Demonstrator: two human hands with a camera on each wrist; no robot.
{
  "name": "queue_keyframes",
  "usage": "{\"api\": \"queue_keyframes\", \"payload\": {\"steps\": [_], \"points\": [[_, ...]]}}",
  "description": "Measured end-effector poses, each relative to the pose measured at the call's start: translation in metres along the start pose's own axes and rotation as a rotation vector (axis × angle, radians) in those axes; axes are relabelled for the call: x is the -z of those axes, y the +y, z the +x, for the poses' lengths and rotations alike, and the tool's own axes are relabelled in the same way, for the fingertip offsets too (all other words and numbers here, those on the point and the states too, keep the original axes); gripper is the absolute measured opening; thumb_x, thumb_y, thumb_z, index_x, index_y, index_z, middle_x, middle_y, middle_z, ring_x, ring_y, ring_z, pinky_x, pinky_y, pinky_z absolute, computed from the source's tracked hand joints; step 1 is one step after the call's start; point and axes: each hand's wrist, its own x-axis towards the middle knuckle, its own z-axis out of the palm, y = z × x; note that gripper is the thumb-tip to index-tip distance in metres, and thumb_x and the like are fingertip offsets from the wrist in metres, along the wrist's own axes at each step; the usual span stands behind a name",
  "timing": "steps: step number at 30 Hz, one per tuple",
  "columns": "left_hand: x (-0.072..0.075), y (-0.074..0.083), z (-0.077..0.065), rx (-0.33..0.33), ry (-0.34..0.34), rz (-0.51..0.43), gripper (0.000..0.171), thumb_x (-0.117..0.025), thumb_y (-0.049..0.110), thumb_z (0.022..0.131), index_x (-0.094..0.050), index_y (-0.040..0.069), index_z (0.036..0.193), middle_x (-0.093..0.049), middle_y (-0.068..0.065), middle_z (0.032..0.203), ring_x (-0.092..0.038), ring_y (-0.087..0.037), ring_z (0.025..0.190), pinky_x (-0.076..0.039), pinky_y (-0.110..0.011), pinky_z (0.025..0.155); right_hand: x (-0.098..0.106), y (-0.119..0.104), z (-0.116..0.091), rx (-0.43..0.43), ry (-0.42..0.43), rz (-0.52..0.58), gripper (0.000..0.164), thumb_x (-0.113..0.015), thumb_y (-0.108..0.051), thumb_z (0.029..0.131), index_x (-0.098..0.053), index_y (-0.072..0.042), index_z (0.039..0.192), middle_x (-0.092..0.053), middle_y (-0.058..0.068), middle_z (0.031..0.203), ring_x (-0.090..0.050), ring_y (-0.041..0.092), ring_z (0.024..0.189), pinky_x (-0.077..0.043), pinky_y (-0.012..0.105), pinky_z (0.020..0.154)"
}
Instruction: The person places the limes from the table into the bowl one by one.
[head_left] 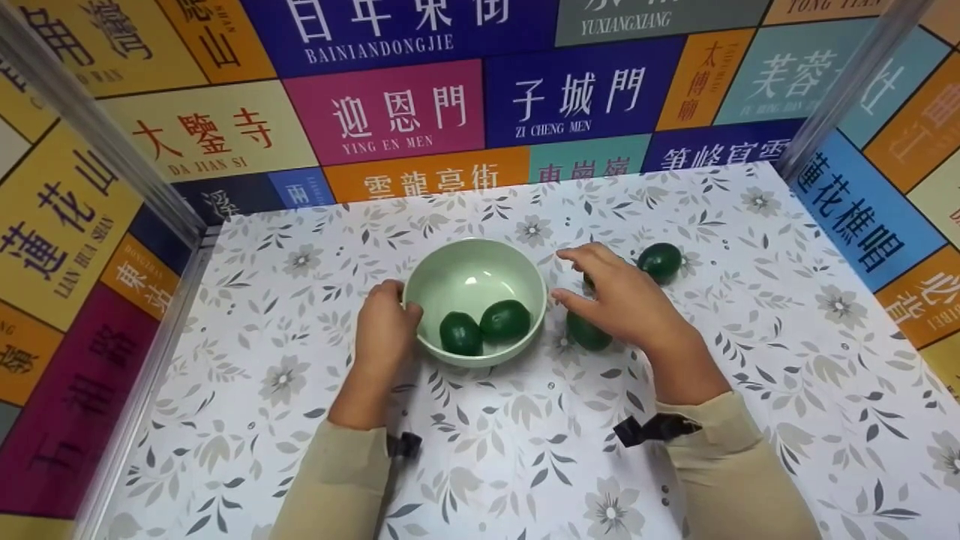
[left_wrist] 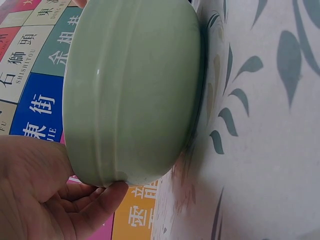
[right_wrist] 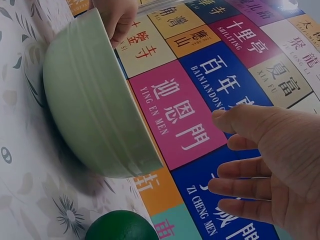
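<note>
A light green bowl [head_left: 474,262] stands upright on the table, with two smooth, dark green oval fruits, a left one [head_left: 460,334] and a right one [head_left: 505,321], lying in it. My left hand [head_left: 382,330] holds the bowl's left side, thumb at the rim; in the left wrist view fingers press its outer wall [left_wrist: 135,90]. To the right of the bowl, my right hand [head_left: 622,300] hovers with fingers apart and nothing between them. Beneath it, a green fruit [head_left: 589,332] is partly covered, and another is mostly hidden behind the fingers. One more fruit [head_left: 660,262] lies beyond the hand.
A white cloth with grey leaves and flowers covers the table [head_left: 480,465]. Colourful panels with lettering [head_left: 405,112] rise at the back and on both sides. Black camera straps [head_left: 660,429] circle both wrists over beige sleeves.
</note>
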Motion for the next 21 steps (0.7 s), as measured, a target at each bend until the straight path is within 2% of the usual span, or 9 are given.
{"api": "queue_keyframes", "payload": {"steps": [4,13,21], "points": [[0.0,0.0,0.001,0.011,-0.009,-0.004,0.033,-0.063,0.011,0.093,-0.065,-0.003,0.124,-0.068,-0.018,0.115,-0.065,-0.034,0.108,-0.052,-0.046,0.1,0.001,0.003,0.0,0.007,0.007,0.008,0.062,-0.069,-0.044,0.098,-0.053,-0.019,0.151,-0.057,0.007,0.147,-0.058,0.032,0.134,-0.045,0.056,0.112],[-0.001,-0.001,0.002,0.0,0.005,0.0,0.032,-0.063,0.01,0.091,-0.065,-0.003,0.119,-0.067,-0.018,0.111,-0.064,-0.034,0.104,-0.051,-0.047,0.096,0.005,0.01,0.001,-0.018,0.003,-0.002,0.062,-0.069,-0.043,0.098,-0.051,-0.019,0.152,-0.056,0.008,0.146,-0.059,0.034,0.131,-0.046,0.057,0.11],[-0.001,-0.001,0.001,0.009,-0.008,-0.005,0.034,-0.061,0.009,0.091,-0.065,-0.003,0.123,-0.068,-0.019,0.115,-0.065,-0.034,0.108,-0.052,-0.046,0.098,0.007,0.015,0.001,-0.061,-0.026,0.024,0.064,-0.068,-0.044,0.098,-0.048,-0.02,0.154,-0.054,0.01,0.147,-0.06,0.035,0.127,-0.046,0.058,0.109]]}}
